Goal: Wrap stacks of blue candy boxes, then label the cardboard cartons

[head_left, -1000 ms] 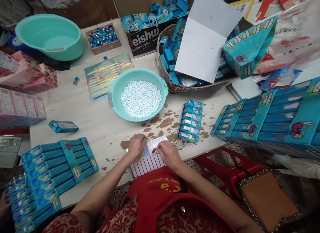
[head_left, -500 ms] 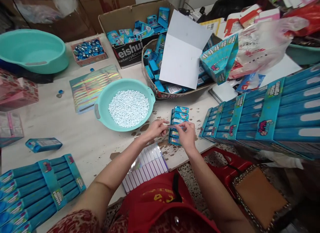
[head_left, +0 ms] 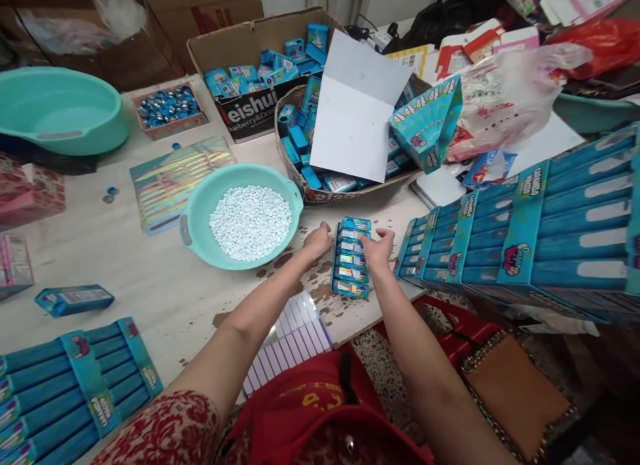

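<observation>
Room between tray [head_left: 335, 268] and labels [head_left: 295, 340], basin [head_left: 199, 213] blocking left (cartons [head_left: 523, 218] right)

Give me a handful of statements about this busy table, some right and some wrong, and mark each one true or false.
1. The right hand is at the small row of blue boxes. True.
2. The left hand is inside the green bowl. False: it is beside the row of blue boxes.
3. The bowl holds white pellets. True.
4. The sheet of white strips is held up in the air. False: it lies at the table's near edge.
5. The small pink box holds white pellets. False: it holds shiny blue pieces.
</observation>
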A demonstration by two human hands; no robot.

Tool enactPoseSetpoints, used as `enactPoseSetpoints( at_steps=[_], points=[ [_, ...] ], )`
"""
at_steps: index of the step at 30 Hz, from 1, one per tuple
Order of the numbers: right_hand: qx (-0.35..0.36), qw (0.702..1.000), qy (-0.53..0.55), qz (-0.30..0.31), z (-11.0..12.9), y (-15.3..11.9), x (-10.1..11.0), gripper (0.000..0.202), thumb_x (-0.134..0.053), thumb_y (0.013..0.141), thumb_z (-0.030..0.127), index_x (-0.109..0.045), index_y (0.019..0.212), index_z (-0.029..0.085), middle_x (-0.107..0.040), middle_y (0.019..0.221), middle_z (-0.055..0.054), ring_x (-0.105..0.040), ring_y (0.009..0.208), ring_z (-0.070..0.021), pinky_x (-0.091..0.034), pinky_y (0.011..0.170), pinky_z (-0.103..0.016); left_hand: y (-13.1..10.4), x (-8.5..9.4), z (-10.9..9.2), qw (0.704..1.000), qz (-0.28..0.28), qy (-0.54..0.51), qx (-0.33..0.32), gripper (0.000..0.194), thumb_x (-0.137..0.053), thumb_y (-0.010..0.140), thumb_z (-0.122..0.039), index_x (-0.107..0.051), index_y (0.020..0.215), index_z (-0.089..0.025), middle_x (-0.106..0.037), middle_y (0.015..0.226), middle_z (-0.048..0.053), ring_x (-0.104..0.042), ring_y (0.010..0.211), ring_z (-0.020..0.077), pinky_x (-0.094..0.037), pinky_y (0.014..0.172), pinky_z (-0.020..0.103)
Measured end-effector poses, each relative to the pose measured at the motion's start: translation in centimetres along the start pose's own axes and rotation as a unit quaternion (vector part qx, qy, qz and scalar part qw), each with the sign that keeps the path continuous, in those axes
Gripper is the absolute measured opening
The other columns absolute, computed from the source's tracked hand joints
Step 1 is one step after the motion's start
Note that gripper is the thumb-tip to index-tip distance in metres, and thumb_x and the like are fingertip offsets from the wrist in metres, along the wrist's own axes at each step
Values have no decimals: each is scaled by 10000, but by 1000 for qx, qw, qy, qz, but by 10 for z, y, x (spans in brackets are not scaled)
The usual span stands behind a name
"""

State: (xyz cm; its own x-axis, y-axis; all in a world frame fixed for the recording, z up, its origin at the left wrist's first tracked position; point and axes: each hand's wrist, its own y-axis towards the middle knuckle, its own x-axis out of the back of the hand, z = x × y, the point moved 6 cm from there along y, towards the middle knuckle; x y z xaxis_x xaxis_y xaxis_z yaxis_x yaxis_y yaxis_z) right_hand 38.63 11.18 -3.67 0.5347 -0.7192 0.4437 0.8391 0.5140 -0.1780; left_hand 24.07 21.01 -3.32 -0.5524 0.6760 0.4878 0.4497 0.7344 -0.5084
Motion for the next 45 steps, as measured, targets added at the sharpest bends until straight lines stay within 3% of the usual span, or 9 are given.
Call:
enactPoseSetpoints(
  at_steps=[3, 7, 10, 13, 15, 19, 25, 36, 45],
  points=[
    [-14, 1000, -7, -5, -4, 1, 0, 420, -687, 604, 362, -494, 929, 179, -593, 903, -53, -565, 719, -184, -462, 674, -320, -16, -12, -1, 999, -29, -6, -26, 451, -374, 896, -397, -411, 1270, -147, -510, 1302, 153, -465, 1220, 235, -369, 979, 333],
    [-43, 998, -34, -8, -3, 7, 5, 274, -661, 640, 341, -534, 800, 159, -595, 749, -48, -563, 681, -207, -461, 703, -369, -48, -28, 2, 990, 75, 22, -120, 592, -354, 865, -552, -414, 1319, -177, -345, 1460, 91, -287, 1357, 224, -292, 1053, 309],
    [14, 999, -34, -18, 13, -7, 20, 222, -566, 735, 285, -553, 909, 148, -603, 918, -98, -570, 850, -232, -446, 800, -399, -83, 3, 39, 990, 95, 72, -75, 547, -294, 876, -564, -589, 1112, -169, -601, 1190, 107, -518, 1140, 257, -384, 921, 331],
    [223, 973, -44, -42, 46, -58, 33, 260, -573, 789, 280, -549, 1022, 166, -557, 1103, -130, -487, 1085, -262, -400, 899, -428, -132, 53, 95, 988, 27, 148, 37, 542, -236, 894, -531, -623, 843, -154, -652, 826, 90, -590, 800, 229, -397, 685, 300],
    [323, 946, -31, 25, 56, -105, 24, 175, -557, 830, 249, -560, 992, 184, -598, 989, -99, -519, 1004, -243, -413, 874, -419, -165, 69, 133, 973, 36, 187, 130, 448, -390, 834, -546, -584, 714, -161, -611, 715, 68, -557, 708, 210, -352, 613, 275],
    [378, 879, -20, 290, 40, -190, -31, 85, -509, 865, 179, -583, 903, 197, -637, 907, -77, -556, 905, -227, -457, 806, -389, -206, 60, 175, 959, 122, 120, 227, 251, -666, 640, -375, -523, 611, -170, -526, 575, 2, -503, 599, 154, -304, 552, 231],
    [355, 811, -82, 458, 13, -240, -77, 110, -536, 832, 120, -615, 892, 169, -636, 909, -92, -540, 894, -241, -476, 796, -378, -219, 53, 181, 966, 134, -2, 222, 204, -624, 642, -278, -579, 810, -173, -553, 643, -30, -502, 598, 113, -348, 541, 198],
    [476, 706, -209, 481, 15, -278, -88, 351, -556, 851, 166, -550, 1202, 151, -613, 1148, -139, -506, 1039, -289, -446, 830, -432, -206, 67, 185, 972, 28, 26, 234, 123, -535, 651, -231, -615, 639, -139, -461, 513, -29, -403, 548, 112, -260, 537, 236],
    [446, 745, -188, 459, 10, -275, -86, 383, -576, 853, 227, -523, 1224, 153, -555, 1264, -138, -493, 1102, -275, -433, 879, -416, -203, 67, 183, 976, 37, 15, 215, 156, -527, 629, -273, -608, 599, -143, -455, 494, -31, -376, 531, 106, -256, 522, 227]
  ],
)
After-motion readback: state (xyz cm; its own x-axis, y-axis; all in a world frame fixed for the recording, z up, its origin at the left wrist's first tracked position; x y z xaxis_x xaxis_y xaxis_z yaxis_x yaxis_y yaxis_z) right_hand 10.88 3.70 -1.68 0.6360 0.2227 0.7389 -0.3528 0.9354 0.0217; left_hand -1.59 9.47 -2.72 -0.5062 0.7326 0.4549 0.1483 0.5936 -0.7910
